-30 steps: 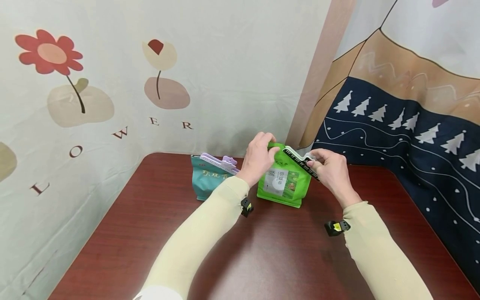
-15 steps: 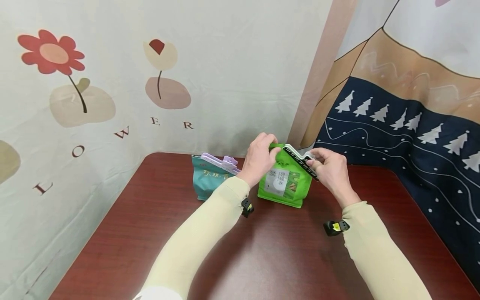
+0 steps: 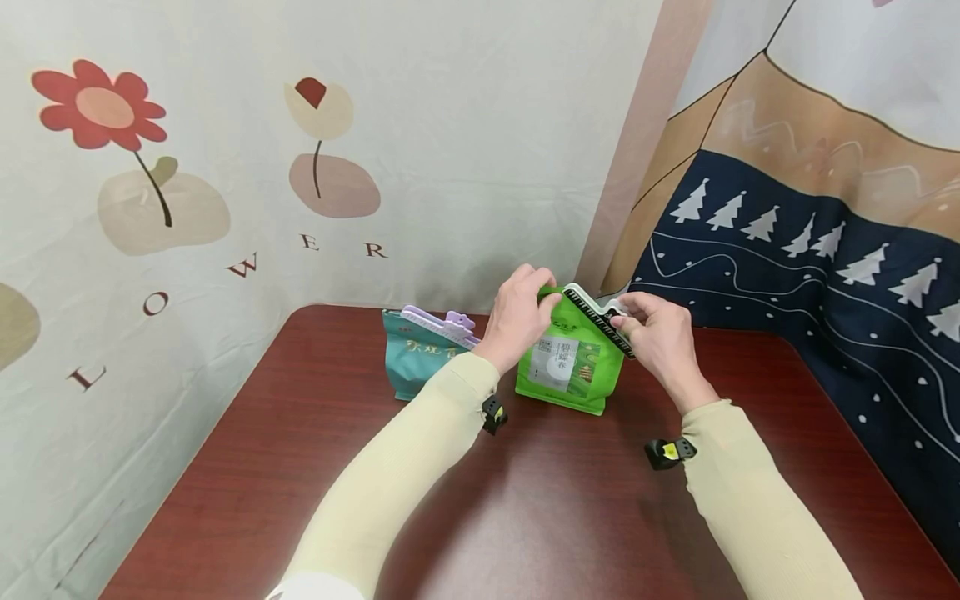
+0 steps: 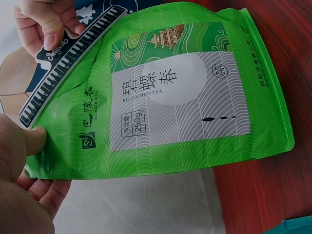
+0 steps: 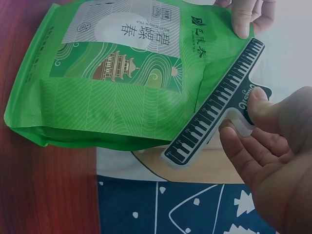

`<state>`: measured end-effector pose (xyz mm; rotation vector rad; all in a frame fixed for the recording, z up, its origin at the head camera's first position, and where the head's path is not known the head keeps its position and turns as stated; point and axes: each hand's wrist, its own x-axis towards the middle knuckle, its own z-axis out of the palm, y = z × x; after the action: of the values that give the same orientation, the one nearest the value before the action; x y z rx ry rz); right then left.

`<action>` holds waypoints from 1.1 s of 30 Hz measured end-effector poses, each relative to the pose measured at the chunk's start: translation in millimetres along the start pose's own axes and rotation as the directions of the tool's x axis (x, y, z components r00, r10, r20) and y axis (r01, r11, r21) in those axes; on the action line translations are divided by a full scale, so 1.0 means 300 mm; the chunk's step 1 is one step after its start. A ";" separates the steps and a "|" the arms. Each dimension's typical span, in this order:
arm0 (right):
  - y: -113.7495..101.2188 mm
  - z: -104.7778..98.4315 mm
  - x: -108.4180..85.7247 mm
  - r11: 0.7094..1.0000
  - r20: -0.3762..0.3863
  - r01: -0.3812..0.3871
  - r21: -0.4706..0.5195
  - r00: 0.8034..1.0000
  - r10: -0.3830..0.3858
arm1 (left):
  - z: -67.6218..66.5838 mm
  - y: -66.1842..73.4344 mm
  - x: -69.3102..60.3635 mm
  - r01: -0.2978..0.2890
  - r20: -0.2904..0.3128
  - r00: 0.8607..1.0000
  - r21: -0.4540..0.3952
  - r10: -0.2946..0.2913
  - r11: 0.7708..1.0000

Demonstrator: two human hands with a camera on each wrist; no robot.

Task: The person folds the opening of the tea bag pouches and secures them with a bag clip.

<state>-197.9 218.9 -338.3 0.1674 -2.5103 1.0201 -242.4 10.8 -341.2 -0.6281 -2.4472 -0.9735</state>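
Note:
A green tea bag (image 3: 577, 379) stands on the table, its front label facing me. My left hand (image 3: 517, 315) pinches the bag's top left corner between thumb and fingers. With thumb and fingers, my right hand (image 3: 663, 342) grips the handle of a black-and-white clip (image 5: 214, 109) printed with piano keys. The clip's long bar slants across the bag's top right corner, where the film looks folded in the left wrist view. Whether its jaws are fully closed on the film cannot be told.
To the left, a teal tea bag (image 3: 416, 367) stands partly behind my left forearm, a lilac clip (image 3: 441, 323) across its top. The reddish-brown table (image 3: 570, 508) meets a printed cloth (image 3: 465, 167) at the back and a dark blue one (image 3: 847, 325) at right.
The clip has shifted slightly up and left along the bag's top corner together with my right hand. My left hand holds the same corner as before.

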 end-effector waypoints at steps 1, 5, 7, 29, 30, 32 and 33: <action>-0.001 0.001 0.001 1.000 -0.001 -0.001 0.000 1.000 0.001 | 0.000 0.000 0.000 0.001 0.002 1.000 -0.002 -0.001 1.000; 0.000 0.002 0.003 1.000 -0.001 0.000 -0.004 1.000 0.000 | -0.001 -0.001 0.001 0.009 0.004 1.000 -0.006 -0.009 1.000; 0.000 0.004 0.004 1.000 -0.003 0.003 -0.005 1.000 -0.003 | -0.001 0.000 0.001 0.010 0.003 1.000 -0.006 -0.010 1.000; 0.004 0.008 0.006 1.000 0.000 -0.016 -0.007 1.000 0.016 | -0.001 0.001 -0.004 0.014 0.027 1.000 0.010 -0.014 1.000; 0.003 0.008 0.007 1.000 -0.002 -0.016 -0.007 1.000 0.016 | -0.002 0.001 -0.004 0.010 0.025 1.000 0.007 -0.010 1.000; 0.001 0.008 0.010 1.000 -0.003 -0.019 -0.007 1.000 0.019 | -0.003 0.001 -0.002 0.001 0.020 1.000 0.001 -0.002 1.000; 0.001 0.007 0.010 1.000 -0.002 -0.021 -0.007 1.000 0.021 | -0.003 0.001 -0.001 0.001 0.018 1.000 -0.002 -0.001 1.000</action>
<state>-201.5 217.7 -338.5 0.1379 -2.5186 1.0198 -241.7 10.2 -340.6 -0.6393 -2.4626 -0.9742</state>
